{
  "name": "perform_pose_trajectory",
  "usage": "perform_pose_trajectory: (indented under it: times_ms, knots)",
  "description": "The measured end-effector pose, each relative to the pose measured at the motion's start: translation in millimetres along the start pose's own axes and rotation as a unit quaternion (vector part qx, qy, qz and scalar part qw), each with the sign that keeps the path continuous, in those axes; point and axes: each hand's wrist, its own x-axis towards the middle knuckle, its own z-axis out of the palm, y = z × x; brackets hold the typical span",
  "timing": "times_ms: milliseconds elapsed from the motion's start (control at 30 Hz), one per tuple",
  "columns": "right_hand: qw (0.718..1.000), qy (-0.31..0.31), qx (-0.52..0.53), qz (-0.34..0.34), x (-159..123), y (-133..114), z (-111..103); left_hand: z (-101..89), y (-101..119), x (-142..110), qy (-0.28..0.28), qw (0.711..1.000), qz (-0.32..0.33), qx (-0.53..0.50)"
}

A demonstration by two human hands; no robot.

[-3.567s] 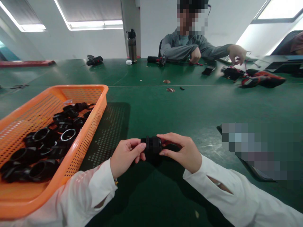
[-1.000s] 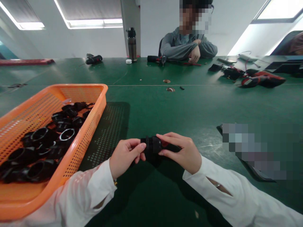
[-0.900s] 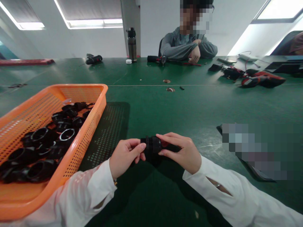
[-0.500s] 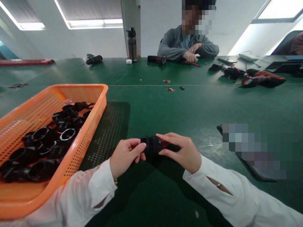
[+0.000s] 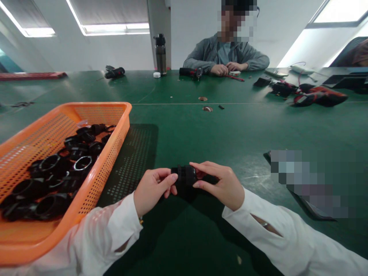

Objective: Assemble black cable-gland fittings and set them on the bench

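Observation:
Between my hands, low over the green table [image 5: 230, 134], is a black ribbed plastic fitting [image 5: 184, 176], lying sideways and shaped like a cable gland. My left hand [image 5: 156, 188] pinches its left end between thumb and fingers. On the other end, the thumb and fingertips of my right hand [image 5: 220, 182] grip the rounded cap-like part. Left of my hands stands an orange perforated basket [image 5: 113, 161], holding several black plastic rings and fittings [image 5: 53, 165] in a loose pile.
A dark flat device [image 5: 301, 191], partly blurred out, lies right of my right arm. Across the table a person [image 5: 227, 53] in a grey jacket sits with both hands on the tabletop. Near them are a bottle [image 5: 160, 55], a black-red power tool [image 5: 189, 73] and a red-black bundle [image 5: 319, 94].
My hands and the black fitting keep almost the same place. Across the table, the person has shifted a little and lowered their hands, which now rest apart on the tabletop.

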Motion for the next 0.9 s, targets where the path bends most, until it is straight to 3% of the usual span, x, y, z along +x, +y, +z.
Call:
perform_pose_trajectory:
  times_ms: [700,900]
  knots:
    - [1.000,-0.009,-0.024,-0.007,0.3,-1.4,-0.4,0.0,-1.1,0.8,-0.009,1.000,-0.004,-0.014]
    - [0.999,0.006,-0.007,-0.037,-2.1,0.5,3.4,-0.1,-2.8,0.2,-0.004,1.000,-0.008,-0.018]
